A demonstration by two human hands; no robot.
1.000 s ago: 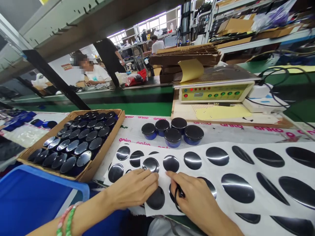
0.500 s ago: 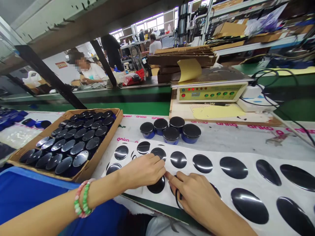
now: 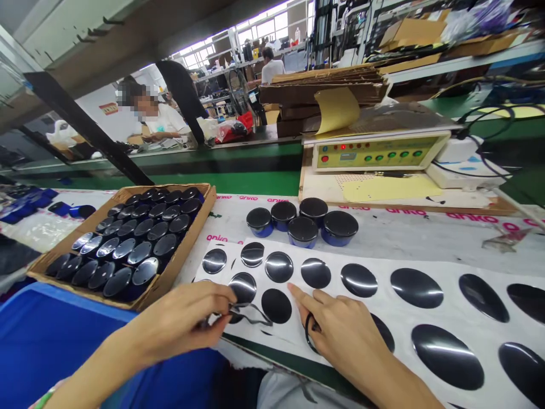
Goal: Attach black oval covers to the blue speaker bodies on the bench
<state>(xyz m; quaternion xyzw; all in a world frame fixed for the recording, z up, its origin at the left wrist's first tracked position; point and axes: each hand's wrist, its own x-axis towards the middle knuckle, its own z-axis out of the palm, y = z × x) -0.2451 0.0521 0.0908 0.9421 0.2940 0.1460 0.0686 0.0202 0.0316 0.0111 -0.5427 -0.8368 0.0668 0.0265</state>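
Note:
My left hand point(image 3: 187, 318) is closed in a pinch on a thin dark strip point(image 3: 255, 318), which trails rightward over the white sheet point(image 3: 332, 301). Rows of glossy black round stickers point(image 3: 276, 305) lie on this sheet. My right hand point(image 3: 340, 329) rests on it, index finger stretched out and its tip between the stickers. A thin black curved piece point(image 3: 310, 335) shows under that hand; whether the fingers hold it, I cannot tell. Several blue round cases with black tops point(image 3: 303, 232) stand just behind the sheet.
At left, a cardboard tray point(image 3: 179, 272) full of similar black-topped cases sits beside a blue bin point(image 3: 51, 335). Behind the sheet are a control box point(image 3: 378, 153) with lit buttons, cables point(image 3: 481, 153) and stacked cardboard point(image 3: 323, 85). A co-worker point(image 3: 159, 122) sits across the bench.
My left hand has moved left and toward me, away from my right fingertip, and the dark strip now shows in it. My right hand has stayed nearly in place.

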